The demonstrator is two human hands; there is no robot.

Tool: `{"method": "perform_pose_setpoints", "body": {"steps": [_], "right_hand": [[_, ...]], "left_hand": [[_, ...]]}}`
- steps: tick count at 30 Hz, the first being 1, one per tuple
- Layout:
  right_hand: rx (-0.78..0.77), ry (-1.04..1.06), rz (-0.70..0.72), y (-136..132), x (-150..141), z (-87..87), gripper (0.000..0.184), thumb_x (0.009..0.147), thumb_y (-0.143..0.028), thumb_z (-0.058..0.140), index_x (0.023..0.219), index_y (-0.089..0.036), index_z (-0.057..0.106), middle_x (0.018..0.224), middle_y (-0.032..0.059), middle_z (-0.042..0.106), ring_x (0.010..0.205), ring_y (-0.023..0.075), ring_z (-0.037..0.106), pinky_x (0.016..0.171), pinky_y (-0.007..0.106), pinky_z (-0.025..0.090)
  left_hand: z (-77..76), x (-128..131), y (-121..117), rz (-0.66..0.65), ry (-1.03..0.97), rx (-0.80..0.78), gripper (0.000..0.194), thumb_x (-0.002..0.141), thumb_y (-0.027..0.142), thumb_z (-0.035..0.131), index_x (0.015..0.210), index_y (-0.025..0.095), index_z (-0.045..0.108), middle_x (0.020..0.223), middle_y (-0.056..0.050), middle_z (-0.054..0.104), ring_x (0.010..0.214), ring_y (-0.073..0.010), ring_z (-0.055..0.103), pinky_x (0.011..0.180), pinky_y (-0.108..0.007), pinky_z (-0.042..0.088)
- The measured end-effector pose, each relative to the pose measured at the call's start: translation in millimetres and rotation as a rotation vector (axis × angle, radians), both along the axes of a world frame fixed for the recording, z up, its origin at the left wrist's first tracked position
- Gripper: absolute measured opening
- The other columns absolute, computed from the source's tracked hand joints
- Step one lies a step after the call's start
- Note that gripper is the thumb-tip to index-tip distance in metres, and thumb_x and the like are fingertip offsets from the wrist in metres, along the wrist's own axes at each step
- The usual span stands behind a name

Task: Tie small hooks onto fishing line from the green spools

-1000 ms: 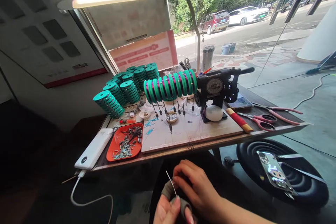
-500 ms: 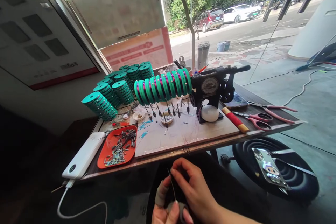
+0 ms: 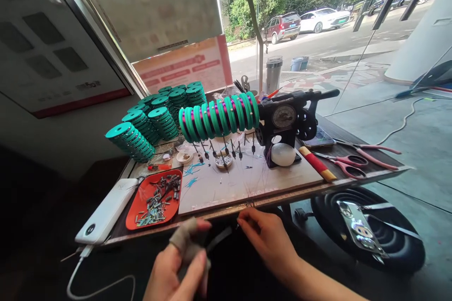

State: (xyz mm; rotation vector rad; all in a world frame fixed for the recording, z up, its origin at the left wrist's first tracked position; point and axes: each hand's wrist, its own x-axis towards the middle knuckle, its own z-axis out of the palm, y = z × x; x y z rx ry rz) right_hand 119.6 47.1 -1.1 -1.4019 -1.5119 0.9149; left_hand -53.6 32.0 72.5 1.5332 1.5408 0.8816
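Observation:
My left hand is below the table's front edge, blurred, with grey wraps on some fingers. Its thumb curls in against the wrapped fingers, and a smeared grey strip sticks out from them toward the right. My right hand pinches thumb and forefinger together just under the board's front edge, on something too small to make out. Above them, a black winding device carries a row of green spools with magenta bands. Dark little weights hang from these spools on thin lines.
A red tray of small metal parts and a white power bank lie left. Stacked green spools stand behind. Pink-handled scissors and pliers lie right. A round black stool is at lower right.
My hands have come apart: the left moved left, opening a gap, while the right shifted slightly right. The thin wire-like piece between them is now only a smeared strip by my left hand.

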Motion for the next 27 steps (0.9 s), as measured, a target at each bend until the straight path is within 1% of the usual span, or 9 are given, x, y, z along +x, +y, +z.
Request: {"method": "perform_pose_setpoints", "body": {"steps": [4, 7, 10, 14, 16, 18, 21, 23, 27], "right_hand": [[0.029, -0.083, 0.07, -6.2, 6.5, 2.6, 0.018, 0.083, -0.024, 0.047, 0.078, -0.017, 0.063, 0.069, 0.0053, 0.066, 0.06, 0.0192, 0.058, 0.057, 0.027, 0.038], [0.1, -0.152, 0.037, -3.0, 21.9, 16.7, 0.02, 0.084, -0.026, 0.045, 0.085, -0.019, 0.063, 0.079, 0.0065, 0.068, 0.068, 0.0214, 0.062, 0.062, 0.028, 0.04], [0.067, -0.238, -0.086, 10.2, 42.0, 34.8, 0.024, 0.084, -0.032, 0.042, 0.09, -0.02, 0.062, 0.064, 0.0047, 0.065, 0.057, 0.0215, 0.058, 0.057, 0.031, 0.038], [-0.102, -0.299, -0.131, 30.1, 58.7, 45.9, 0.026, 0.08, -0.031, 0.045, 0.091, -0.018, 0.064, 0.055, 0.005, 0.06, 0.061, 0.0257, 0.056, 0.06, 0.035, 0.036], [-0.147, -0.252, -0.101, 35.8, 59.8, 45.5, 0.026, 0.079, -0.03, 0.046, 0.092, -0.016, 0.063, 0.06, 0.0066, 0.062, 0.067, 0.0261, 0.058, 0.062, 0.035, 0.038], [-0.196, -0.17, -0.04, 38.6, 57.9, 43.9, 0.03, 0.081, -0.031, 0.045, 0.1, -0.014, 0.06, 0.055, 0.0041, 0.06, 0.059, 0.0224, 0.058, 0.055, 0.031, 0.04], [-0.32, -0.005, 0.087, 41.6, 53.6, 42.6, 0.037, 0.084, -0.036, 0.04, 0.111, -0.014, 0.051, 0.038, -0.0067, 0.045, 0.031, 0.0138, 0.046, 0.034, 0.023, 0.031], [-0.383, 0.101, 0.145, 44.6, 51.6, 42.3, 0.034, 0.084, -0.039, 0.039, 0.107, -0.016, 0.051, 0.034, -0.0099, 0.041, 0.024, 0.0101, 0.038, 0.028, 0.019, 0.026], [-0.415, 0.25, 0.158, 50.1, 49.8, 40.8, 0.024, 0.081, -0.041, 0.044, 0.081, -0.018, 0.05, 0.032, -0.0114, 0.04, 0.022, 0.0056, 0.033, 0.026, 0.014, 0.019]], "left_hand": [[-15.2, 14.6, 41.2, 0.032, 0.606, 0.366, 0.038, 0.084, 0.029, 0.039, 0.117, 0.016, 0.051, 0.088, -0.01, 0.068, 0.077, -0.0262, 0.062, 0.067, -0.036, 0.044], [-23.2, 22.2, 68.2, -0.055, 0.928, 0.448, 0.038, 0.086, 0.024, 0.036, 0.121, 0.015, 0.049, 0.069, -0.007, 0.066, 0.065, -0.0249, 0.061, 0.059, -0.033, 0.042], [-24.8, 24.6, 80.1, -0.11, 1.033, 0.548, 0.036, 0.086, 0.024, 0.039, 0.118, 0.016, 0.053, 0.063, -0.004, 0.063, 0.063, -0.0228, 0.06, 0.058, -0.03, 0.041], [-25.8, 23.7, 84.0, -0.132, 1.024, 0.56, 0.032, 0.085, 0.025, 0.041, 0.114, 0.019, 0.056, 0.071, -0.005, 0.064, 0.07, -0.0224, 0.059, 0.064, -0.031, 0.042], [-27.9, 22.6, 84.3, -0.124, 1.012, 0.548, 0.032, 0.085, 0.025, 0.043, 0.113, 0.019, 0.056, 0.076, -0.006, 0.064, 0.072, -0.0232, 0.058, 0.067, -0.033, 0.043], [-30.0, 22.2, 82.2, -0.083, 0.95, 0.555, 0.031, 0.083, 0.025, 0.046, 0.111, 0.018, 0.058, 0.084, -0.008, 0.062, 0.079, -0.0247, 0.057, 0.069, -0.035, 0.044], [-28.9, 26.9, 72.1, 0.013, 0.709, 0.633, 0.027, 0.083, 0.023, 0.047, 0.105, 0.016, 0.06, 0.096, -0.011, 0.059, 0.092, -0.0254, 0.055, 0.078, -0.036, 0.044], [-24.6, 35.7, 61.5, 0.026, 0.491, 0.632, 0.023, 0.082, 0.021, 0.047, 0.1, 0.016, 0.061, 0.094, -0.009, 0.06, 0.091, -0.0228, 0.056, 0.081, -0.034, 0.043], [-15.3, 60.9, 43.8, -0.07, 0.15, 0.338, 0.019, 0.08, 0.022, 0.05, 0.096, 0.021, 0.061, 0.088, -0.005, 0.063, 0.081, -0.0198, 0.058, 0.072, -0.03, 0.044]]}}
